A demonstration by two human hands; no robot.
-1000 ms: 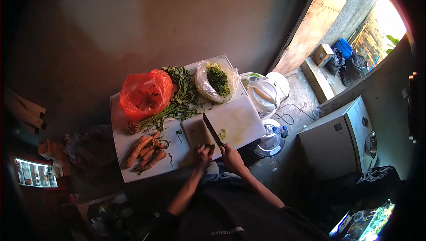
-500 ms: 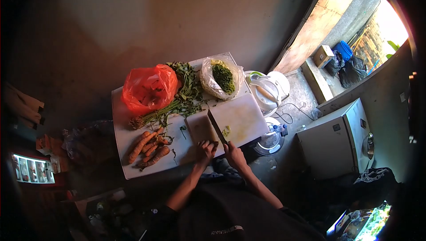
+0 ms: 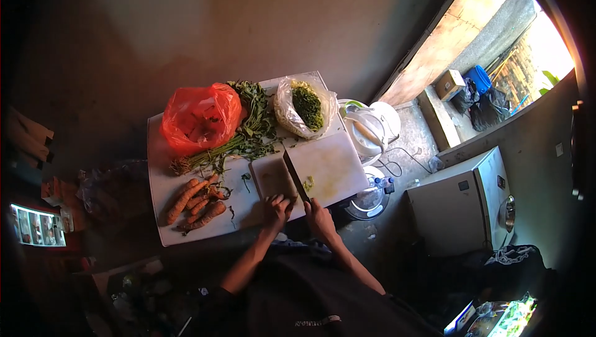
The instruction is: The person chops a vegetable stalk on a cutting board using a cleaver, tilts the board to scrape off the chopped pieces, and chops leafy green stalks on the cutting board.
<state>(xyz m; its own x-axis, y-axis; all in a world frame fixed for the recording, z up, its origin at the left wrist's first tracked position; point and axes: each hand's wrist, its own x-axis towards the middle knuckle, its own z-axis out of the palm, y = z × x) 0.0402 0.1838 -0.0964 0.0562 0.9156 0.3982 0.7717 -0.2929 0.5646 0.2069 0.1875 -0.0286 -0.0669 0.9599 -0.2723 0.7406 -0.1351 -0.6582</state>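
Note:
A long dark knife (image 3: pixel 294 173) lies across the white cutting board (image 3: pixel 338 158), its blade pointing away from me. Its handle is in my right hand (image 3: pixel 319 218), with the fingers wrapped round it. To the left of the blade, my left hand (image 3: pixel 277 209) rests curled at the near edge of the board. Whatever its fingers press on is too small and dark to make out. Some pale green chopped pieces (image 3: pixel 308 183) lie on the board just right of the blade.
On the white table (image 3: pixel 159 197) are several carrots (image 3: pixel 197 206), a red plastic bag (image 3: pixel 202 120), leafy green stalks (image 3: pixel 251 113) and a clear bag of chopped greens (image 3: pixel 307 107). White appliances (image 3: pixel 366 129) stand beyond the table's right side. A small white fridge (image 3: pixel 450 206) is farther right.
The whole view has shifted slightly, so the table appears farther left. Both hands keep nearly the same place over the board, with the knife still in the right one.

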